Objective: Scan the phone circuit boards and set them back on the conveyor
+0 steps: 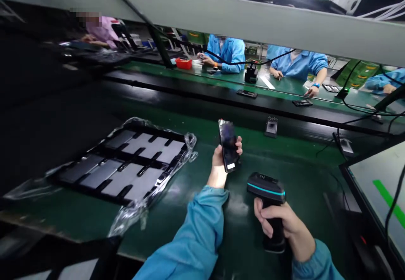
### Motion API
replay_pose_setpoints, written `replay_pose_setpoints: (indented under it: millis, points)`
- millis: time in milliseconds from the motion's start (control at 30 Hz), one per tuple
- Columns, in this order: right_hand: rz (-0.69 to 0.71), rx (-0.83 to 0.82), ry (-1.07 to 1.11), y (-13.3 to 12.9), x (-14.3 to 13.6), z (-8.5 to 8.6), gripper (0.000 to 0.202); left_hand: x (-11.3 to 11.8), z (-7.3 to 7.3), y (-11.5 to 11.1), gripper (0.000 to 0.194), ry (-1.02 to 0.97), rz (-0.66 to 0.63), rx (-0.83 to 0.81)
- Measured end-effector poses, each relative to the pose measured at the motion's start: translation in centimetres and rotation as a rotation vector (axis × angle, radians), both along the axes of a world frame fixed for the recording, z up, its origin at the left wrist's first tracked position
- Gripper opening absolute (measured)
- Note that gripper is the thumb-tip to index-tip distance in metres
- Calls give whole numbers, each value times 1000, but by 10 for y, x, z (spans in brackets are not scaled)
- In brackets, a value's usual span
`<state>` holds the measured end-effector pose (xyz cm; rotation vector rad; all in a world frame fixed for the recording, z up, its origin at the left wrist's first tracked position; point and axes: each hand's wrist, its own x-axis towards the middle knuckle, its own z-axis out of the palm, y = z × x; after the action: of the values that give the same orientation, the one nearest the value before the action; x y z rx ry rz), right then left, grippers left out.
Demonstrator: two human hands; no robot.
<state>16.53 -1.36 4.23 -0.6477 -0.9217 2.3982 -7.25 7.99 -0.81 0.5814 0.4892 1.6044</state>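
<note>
- Blue-sleeved right hand (294, 225): fingers closed around the grip of a black handheld scanner with a cyan stripe (265, 184).
- Left hand (217, 166): fingers wrapped around a glossy black phone (228, 144) with a white label (230, 166), above the green tabletop (177, 229).
- Phone and scanner are apart; what is done or left cannot be told.
- Black plastic tray (128, 157), amid crinkled clear film (129, 217): flat grey panels (122, 183) fill compartments in two rows.

Left hand (223, 159) raised, fingers curled; right hand (281, 221) lower, fingers wrapped.

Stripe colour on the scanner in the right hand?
Cyan stripe on the black plastic handheld scanner; head view.
</note>
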Motion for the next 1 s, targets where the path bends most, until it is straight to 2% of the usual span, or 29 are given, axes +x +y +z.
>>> replay_pose_setpoints:
  millis: [100,200,367,500,600,700,767,867,1000]
  points:
    - [-22,-12,-26,-16,-9,5,12,23,6,-30,67,-128,-79,-8]
    - [-71,-17,-35,-34,-6,6,12,34,8,-43,62,-163,-103,-34]
    - [-109,0,-25,-57,-4,6,11,39,-7,-39,55,-164,-39,-82]
    - [-96,26,-32,-63,-3,7,10,34,-18,-36,57,-139,-70,-111]
    - [-111,206,-185,-64,-3,13,17,27,-18,-44,53,43,-27,-194]
    - [-121,475,-514,-62,-11,19,23,25,-14,-53,47,366,184,-262]
    - [-137,599,-701,-59,-20,20,24,26,-12,-57,41,568,296,-271]
    - [-161,666,-840,-51,-34,13,23,29,-11,-60,33,753,359,-276]
    - [-194,660,-874,-47,-37,2,23,32,-11,-64,30,800,357,-293]
